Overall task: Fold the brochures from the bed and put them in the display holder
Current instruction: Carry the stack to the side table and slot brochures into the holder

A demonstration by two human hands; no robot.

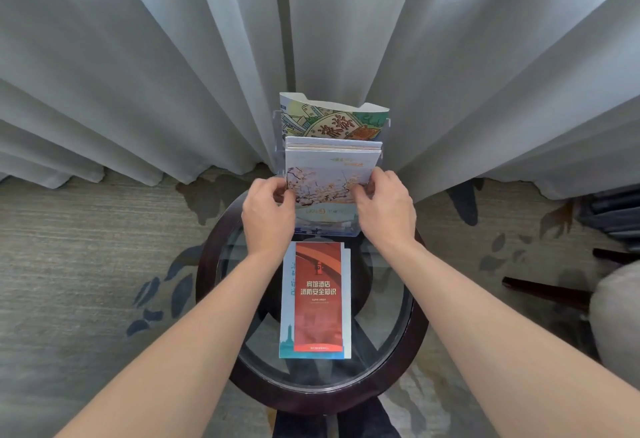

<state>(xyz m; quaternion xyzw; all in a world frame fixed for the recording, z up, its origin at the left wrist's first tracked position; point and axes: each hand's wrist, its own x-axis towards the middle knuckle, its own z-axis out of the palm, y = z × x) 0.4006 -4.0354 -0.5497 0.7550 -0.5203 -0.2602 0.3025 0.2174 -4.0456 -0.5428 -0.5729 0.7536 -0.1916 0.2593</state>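
Observation:
A clear tiered display holder (278, 157) stands at the far side of a round glass table (420, 333). Its back tier holds an illustrated green and yellow brochure (332, 122). The middle tier holds a stack of pale brochures with a blossom picture (329, 174) in front. My left hand (268, 215) pinches that stack's left edge and my right hand (384, 205) pinches its right edge. A light blue brochure (325, 217) sits in the front tier. On the glass, nearer me, lies a folded red brochure (318, 299) on top of a blue and white one (286, 313).
Grey curtains (138, 73) hang close behind the table. Patterned carpet (86, 264) surrounds it. At the right edge are dark furniture legs (547, 293) and a grey cushion (620, 323). The table's dark wooden rim rings the glass top.

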